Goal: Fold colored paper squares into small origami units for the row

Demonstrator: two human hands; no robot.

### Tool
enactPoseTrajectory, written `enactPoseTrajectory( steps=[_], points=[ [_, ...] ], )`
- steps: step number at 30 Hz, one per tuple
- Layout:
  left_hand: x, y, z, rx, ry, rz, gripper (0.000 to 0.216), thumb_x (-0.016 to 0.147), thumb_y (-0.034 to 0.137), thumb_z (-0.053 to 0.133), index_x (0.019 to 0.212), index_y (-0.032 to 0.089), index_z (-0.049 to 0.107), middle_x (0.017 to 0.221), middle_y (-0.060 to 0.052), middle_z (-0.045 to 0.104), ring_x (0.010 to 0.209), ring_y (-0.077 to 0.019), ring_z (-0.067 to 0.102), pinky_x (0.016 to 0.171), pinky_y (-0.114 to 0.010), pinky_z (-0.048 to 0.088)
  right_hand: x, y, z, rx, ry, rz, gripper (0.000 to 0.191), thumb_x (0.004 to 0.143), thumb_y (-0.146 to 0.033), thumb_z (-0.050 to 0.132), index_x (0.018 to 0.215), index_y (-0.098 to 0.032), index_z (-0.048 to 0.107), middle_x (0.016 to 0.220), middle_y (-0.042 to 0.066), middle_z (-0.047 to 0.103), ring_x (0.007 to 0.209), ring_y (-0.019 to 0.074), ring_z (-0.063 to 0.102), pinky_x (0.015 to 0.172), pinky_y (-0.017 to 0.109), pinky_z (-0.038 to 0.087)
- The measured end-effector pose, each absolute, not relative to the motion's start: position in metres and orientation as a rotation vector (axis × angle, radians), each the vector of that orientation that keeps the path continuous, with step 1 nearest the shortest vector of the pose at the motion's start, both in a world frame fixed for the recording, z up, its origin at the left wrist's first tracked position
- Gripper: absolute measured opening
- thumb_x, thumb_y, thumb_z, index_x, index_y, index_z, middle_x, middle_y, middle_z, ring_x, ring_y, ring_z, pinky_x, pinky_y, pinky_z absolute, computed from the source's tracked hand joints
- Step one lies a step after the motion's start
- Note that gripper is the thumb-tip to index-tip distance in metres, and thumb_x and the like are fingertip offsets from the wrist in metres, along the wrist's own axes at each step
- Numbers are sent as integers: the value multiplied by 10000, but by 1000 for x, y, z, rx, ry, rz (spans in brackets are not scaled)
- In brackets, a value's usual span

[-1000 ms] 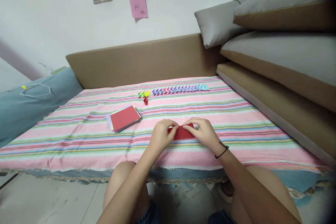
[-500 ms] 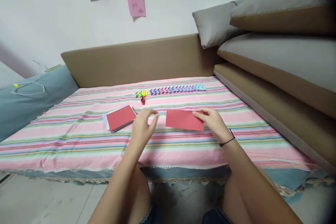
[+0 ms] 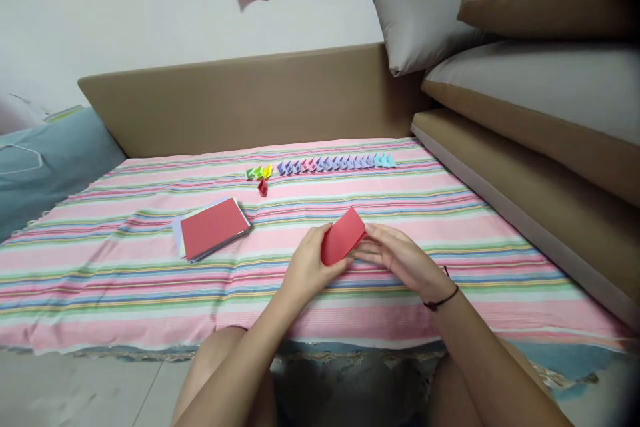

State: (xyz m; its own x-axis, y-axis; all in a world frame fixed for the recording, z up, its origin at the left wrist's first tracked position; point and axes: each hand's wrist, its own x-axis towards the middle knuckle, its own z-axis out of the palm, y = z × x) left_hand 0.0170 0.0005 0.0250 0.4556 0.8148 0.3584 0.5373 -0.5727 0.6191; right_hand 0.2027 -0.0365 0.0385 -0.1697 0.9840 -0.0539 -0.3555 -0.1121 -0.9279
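A red sheet of paper (image 3: 344, 236), bent over on itself, is between my two hands above the striped cloth. My left hand (image 3: 313, 260) grips its left side, thumb along the lower edge and fingers behind the upper edge. At the paper's right end, my right hand (image 3: 395, 253) pinches the edge with thumb and fingers. To the left lies a stack of coloured paper (image 3: 213, 228) with a red sheet on top. Farther back is a small folded red paper piece (image 3: 263, 187), near a row of small folded paper pieces (image 3: 327, 164) in purple, pink and blue.
Green and yellow folded pieces (image 3: 259, 173) sit left of the row. The striped cloth (image 3: 125, 267) covers the seat. A brown backrest (image 3: 250, 103) stands behind, and grey and brown cushions (image 3: 540, 87) are piled at right. A blue-grey cushion (image 3: 60, 153) lies at far left.
My left hand has moved right and taken hold of the red sheet. The sheet, flat before in my right hand, is now bent over and tilted. The view has shifted slightly downward.
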Motion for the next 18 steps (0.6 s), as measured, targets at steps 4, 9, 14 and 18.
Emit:
enactPoseTrajectory(
  steps=[4, 9, 14, 18],
  points=[
    [17, -2, 21, 2202, 1212, 978, 607, 727, 401, 706, 1246, 199, 465, 1203, -114, 573, 1107, -262, 542, 939, -410, 436, 186, -40, 37, -895, -1057, 1599, 331, 770, -357, 705, 1060, -204, 655, 1064, 54, 689, 953, 189, 655, 879, 329, 518],
    [13, -6, 17, 2079, 1209, 943, 671, 679, 471, 738, 1236, 199, 479, 1213, -116, 571, 1118, -266, 539, 952, -418, 433, 175, -39, 30, -1045, -937, 1506, 258, 718, -422, 733, 766, -175, 676, 776, 24, 701, 740, 182, 669, 789, 329, 542],
    [11, -8, 18, 1860, 1193, 904, 699, 660, 493, 744, 1242, 192, 501, 1268, -139, 558, 1107, -276, 559, 923, -422, 466, 175, -39, 27, -1063, -929, 1479, 282, 701, -444, 737, 625, -193, 633, 631, 0, 647, 639, 183, 643, 718, 339, 551],
    [14, -14, 23, 1738, 1099, 862, 673, 667, 417, 759, 1257, 210, 512, 1277, -119, 569, 1073, -256, 583, 873, -378, 501, 174, -39, 26, -1105, -922, 1452, 275, 684, -448, 748, 641, -197, 645, 625, 2, 655, 576, 174, 625, 675, 337, 546]
  ],
)
